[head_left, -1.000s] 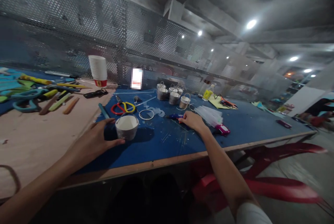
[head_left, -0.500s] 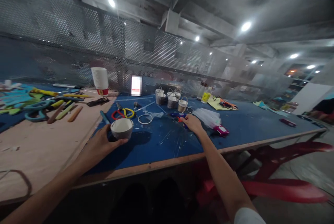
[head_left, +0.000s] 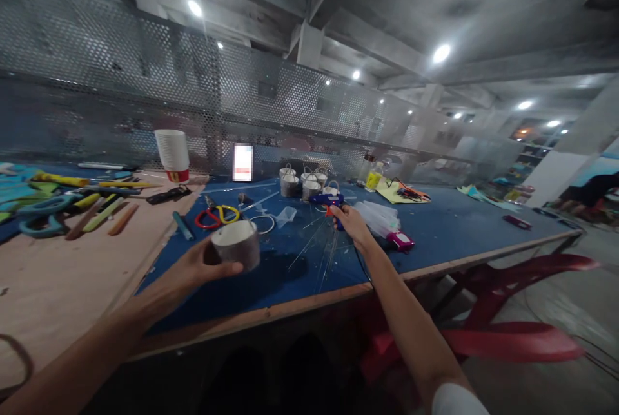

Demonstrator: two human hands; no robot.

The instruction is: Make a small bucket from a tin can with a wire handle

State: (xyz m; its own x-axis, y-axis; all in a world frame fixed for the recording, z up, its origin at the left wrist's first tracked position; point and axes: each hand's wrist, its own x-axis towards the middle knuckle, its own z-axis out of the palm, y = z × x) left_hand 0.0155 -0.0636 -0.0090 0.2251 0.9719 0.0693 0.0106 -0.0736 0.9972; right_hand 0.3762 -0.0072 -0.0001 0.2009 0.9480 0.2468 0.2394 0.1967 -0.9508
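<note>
My left hand (head_left: 207, 263) is closed around a small whitish paper cup (head_left: 238, 247), its rim facing up, held over the blue tabletop (head_left: 285, 279). In my right hand (head_left: 349, 225) is a blue hot glue gun (head_left: 327, 198) with an orange trigger; it is raised off the table and its nozzle points left. A dark cord hangs below that hand. Several little grey-white buckets with handles (head_left: 289, 185) stand behind the glue gun. Between my hands lie a thin white ring (head_left: 264, 224) and strands of clear glue. Pliers with red and yellow grips (head_left: 217, 216) rest behind the held cup.
A stack of paper cups (head_left: 173, 154) stands at the back left, near blue-handled scissors (head_left: 43, 214) and modelling sticks (head_left: 123, 219). Right of my right hand lie a clear plastic bag (head_left: 380, 218) and a magenta object (head_left: 400, 241). A red chair (head_left: 512, 341) is at the lower right.
My right hand has lifted the glue gun off the table. My left hand has moved the cup slightly right and turned it so more of its side shows. The view has shifted a little.
</note>
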